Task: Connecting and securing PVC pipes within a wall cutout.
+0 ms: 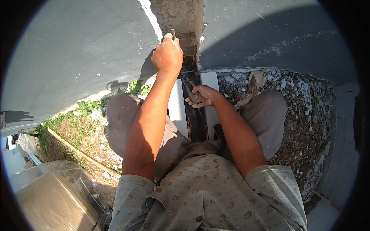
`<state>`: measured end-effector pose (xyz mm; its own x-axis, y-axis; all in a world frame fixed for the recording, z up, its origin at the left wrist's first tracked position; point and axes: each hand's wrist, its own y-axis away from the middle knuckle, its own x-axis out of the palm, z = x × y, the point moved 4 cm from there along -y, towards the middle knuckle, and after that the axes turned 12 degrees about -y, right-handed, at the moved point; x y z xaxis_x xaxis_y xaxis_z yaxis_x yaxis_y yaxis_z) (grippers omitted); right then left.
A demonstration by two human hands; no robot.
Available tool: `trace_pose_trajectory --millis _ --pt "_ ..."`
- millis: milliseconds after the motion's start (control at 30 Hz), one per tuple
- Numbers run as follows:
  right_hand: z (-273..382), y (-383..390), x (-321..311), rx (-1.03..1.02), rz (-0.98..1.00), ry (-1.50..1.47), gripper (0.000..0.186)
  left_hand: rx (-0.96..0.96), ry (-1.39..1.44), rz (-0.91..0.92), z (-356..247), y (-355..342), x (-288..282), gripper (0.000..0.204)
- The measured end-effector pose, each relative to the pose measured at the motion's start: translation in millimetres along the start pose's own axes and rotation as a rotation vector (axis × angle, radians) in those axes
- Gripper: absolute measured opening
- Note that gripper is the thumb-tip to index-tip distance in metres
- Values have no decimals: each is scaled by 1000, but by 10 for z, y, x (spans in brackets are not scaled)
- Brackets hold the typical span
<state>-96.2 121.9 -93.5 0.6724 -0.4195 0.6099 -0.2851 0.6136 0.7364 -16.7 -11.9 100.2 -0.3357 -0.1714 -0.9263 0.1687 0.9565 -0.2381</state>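
My left hand is raised against the grey wall's edge, its fingers closed round a thin brown stick that pokes up past the fist. Lower down, over a dark channel between my knees, my right hand holds a dark, dusty tool that looks like pliers. The tool's two arms point up toward the bare recess in the wall. White blocks flank the channel, one on the left and one on the right. Whatever the left fist hides inside it cannot be seen.
Grey walls stand at the left and right, with a rough plaster recess between them. Rubble covers the ground at right. Weeds and a long wooden strip lie at left, near a plastic-wrapped box.
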Motion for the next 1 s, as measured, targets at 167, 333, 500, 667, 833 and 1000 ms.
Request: trace_pose_trajectory --millis 167,333,500,667,833,1000 --pt "170 227 223 -89 -312 647 55 2 11 12 16 1 -5 26" --pt "390 249 375 -138 -463 1553 61 6 15 30 14 0 8 26" --pt "411 213 496 -702 -837 2260 25 49 -15 -25 14 0 5 21" --pt "486 128 276 -271 -557 1494 25 43 -18 -8 32 11 3 21" --pt "109 146 -31 72 -325 374 34 51 -42 22 -3 0 -20 21" --pt "25 150 -21 32 -235 309 43 12 -15 36 -19 1 -31 24"
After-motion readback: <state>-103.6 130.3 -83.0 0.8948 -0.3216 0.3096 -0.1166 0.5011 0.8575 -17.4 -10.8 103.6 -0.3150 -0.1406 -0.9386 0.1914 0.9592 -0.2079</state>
